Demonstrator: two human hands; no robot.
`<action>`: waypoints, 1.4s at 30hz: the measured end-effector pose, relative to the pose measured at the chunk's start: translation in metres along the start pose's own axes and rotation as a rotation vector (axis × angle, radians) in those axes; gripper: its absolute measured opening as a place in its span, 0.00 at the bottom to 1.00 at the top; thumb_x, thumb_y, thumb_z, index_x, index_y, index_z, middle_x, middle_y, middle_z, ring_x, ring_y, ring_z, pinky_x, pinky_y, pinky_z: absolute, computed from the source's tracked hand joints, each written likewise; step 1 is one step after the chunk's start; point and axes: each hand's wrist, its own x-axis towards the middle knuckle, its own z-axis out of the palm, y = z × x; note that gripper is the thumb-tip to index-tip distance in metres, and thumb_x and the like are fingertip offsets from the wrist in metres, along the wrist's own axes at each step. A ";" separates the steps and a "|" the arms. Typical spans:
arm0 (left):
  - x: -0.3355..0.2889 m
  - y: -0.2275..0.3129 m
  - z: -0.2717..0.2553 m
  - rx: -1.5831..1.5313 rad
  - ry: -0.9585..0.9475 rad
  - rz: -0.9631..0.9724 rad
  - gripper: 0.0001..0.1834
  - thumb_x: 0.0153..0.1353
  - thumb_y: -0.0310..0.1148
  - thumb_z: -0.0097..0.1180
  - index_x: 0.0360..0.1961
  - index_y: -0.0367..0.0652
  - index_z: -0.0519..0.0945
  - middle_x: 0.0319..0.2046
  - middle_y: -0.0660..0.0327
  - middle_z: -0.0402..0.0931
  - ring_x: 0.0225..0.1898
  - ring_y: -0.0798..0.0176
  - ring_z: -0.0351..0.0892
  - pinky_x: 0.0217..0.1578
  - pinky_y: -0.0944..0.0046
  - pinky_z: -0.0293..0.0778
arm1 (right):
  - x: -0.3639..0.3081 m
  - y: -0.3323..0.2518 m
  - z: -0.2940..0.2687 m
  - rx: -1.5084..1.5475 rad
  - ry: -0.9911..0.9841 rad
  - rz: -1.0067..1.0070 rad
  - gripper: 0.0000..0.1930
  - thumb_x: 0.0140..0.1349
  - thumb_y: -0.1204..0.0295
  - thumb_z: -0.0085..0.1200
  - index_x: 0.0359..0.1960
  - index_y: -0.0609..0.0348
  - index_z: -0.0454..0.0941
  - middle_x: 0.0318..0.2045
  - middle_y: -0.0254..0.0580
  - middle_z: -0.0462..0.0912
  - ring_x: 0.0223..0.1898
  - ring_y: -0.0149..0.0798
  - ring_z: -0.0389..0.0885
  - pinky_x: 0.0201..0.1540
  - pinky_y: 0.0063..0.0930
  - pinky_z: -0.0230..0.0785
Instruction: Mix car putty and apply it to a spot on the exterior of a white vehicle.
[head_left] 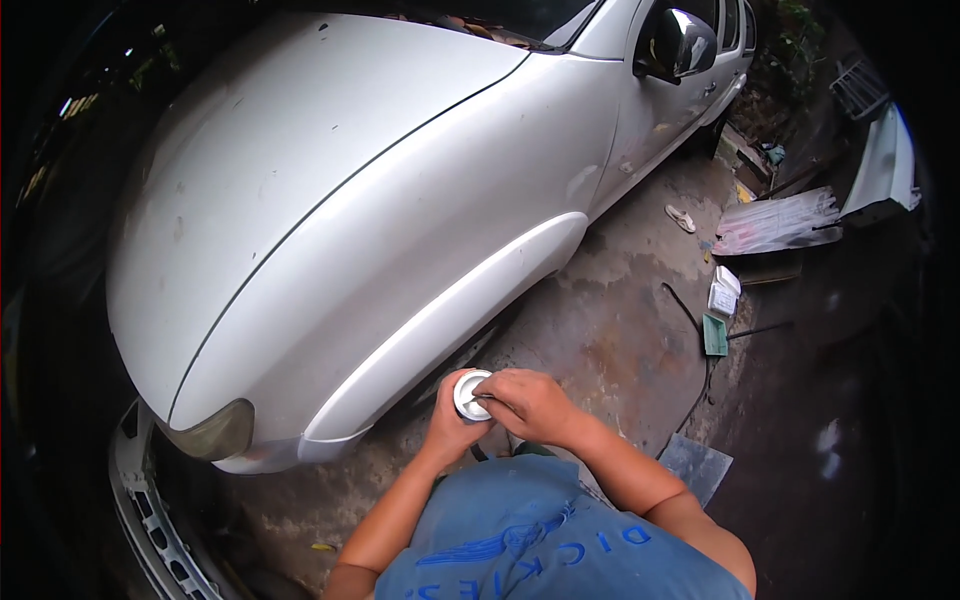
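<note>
Head view: both hands are together at one white can (466, 386), held above the floor (620, 345) in front of the person's blue shirt (500, 515). The left hand (452, 425) is wrapped round the can's side. The right hand (533, 404) has its fingers bent over the open mouth; whether they pinch a small item cannot be told.

A pale silver car (430, 180) stands along the floor's left side, its wheel-arch trim (450, 325) near the can. A bumper (165, 520) lies at the floor's lower left corner. Along the floor's right side, from far to near: shoe (680, 218), clear plastic wrap (780, 222), white box (724, 291), green tray (715, 336) and flat grey panel (695, 466).
</note>
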 end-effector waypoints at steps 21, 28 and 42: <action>0.075 0.017 0.142 0.032 -0.073 0.011 0.45 0.44 0.27 0.73 0.64 0.39 0.63 0.56 0.55 0.71 0.60 0.59 0.71 0.62 0.60 0.67 | -0.063 0.095 -0.145 0.518 0.516 0.809 0.12 0.68 0.73 0.52 0.51 0.64 0.73 0.26 0.34 0.80 0.28 0.26 0.79 0.34 0.20 0.67; 0.133 0.053 0.195 0.038 -0.172 0.024 0.45 0.46 0.28 0.72 0.64 0.39 0.62 0.56 0.55 0.71 0.59 0.60 0.71 0.61 0.60 0.67 | -0.045 0.108 -0.221 0.335 0.424 0.652 0.11 0.68 0.72 0.54 0.48 0.63 0.76 0.31 0.43 0.83 0.33 0.33 0.83 0.37 0.27 0.72; 0.324 0.181 0.213 -0.018 -0.038 0.234 0.43 0.49 0.36 0.73 0.64 0.41 0.64 0.57 0.51 0.67 0.58 0.53 0.72 0.55 0.56 0.74 | 0.166 0.157 -0.382 -0.117 0.026 0.200 0.11 0.66 0.75 0.57 0.48 0.63 0.77 0.36 0.48 0.84 0.37 0.39 0.82 0.42 0.30 0.73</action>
